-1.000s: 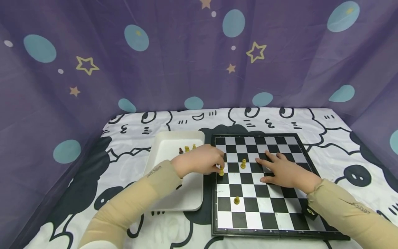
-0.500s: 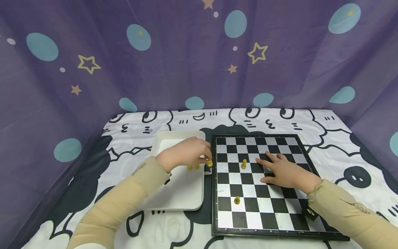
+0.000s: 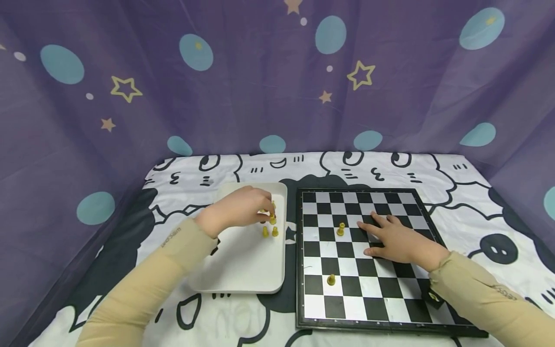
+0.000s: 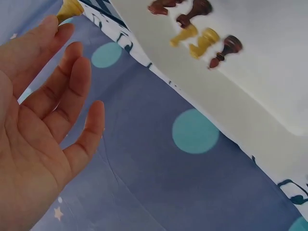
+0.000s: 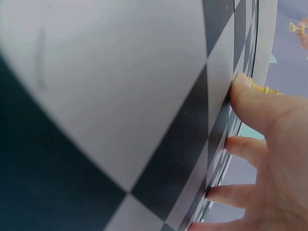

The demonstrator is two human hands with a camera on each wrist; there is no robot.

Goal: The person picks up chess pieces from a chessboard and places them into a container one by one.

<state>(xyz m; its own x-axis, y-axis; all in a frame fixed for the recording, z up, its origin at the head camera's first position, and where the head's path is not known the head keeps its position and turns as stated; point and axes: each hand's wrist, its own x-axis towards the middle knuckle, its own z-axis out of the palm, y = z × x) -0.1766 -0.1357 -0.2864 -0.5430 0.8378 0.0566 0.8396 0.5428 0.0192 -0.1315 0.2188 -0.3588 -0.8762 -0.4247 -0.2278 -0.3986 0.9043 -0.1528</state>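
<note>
Over the white tray (image 3: 243, 270), my left hand (image 3: 238, 207) pinches a yellow chess piece (image 4: 70, 10) by its narrow end between thumb and index finger. The other left fingers are loosely bent and hold nothing. In the head view two more yellow chess pieces (image 3: 265, 232) stand in the tray just below that hand, which partly hides others. My right hand (image 3: 396, 238) rests on the black-and-white chessboard (image 3: 355, 283) with fingers spread. A yellow rook-like piece (image 3: 340, 229) stands left of its fingertips, and a yellow pawn (image 3: 331, 279) stands nearer the front.
Dark brown chess pieces (image 4: 226, 50) and yellow ones lie in the tray in the left wrist view. The tray stands left of the board, with a narrow strip of patterned cloth (image 3: 291, 260) between. A purple curtain (image 3: 260, 86) hangs behind the table.
My left hand has lifted the yellow chess piece off the board's left edge and carried it leftward over the tray. My right hand has stayed in place on the board.
</note>
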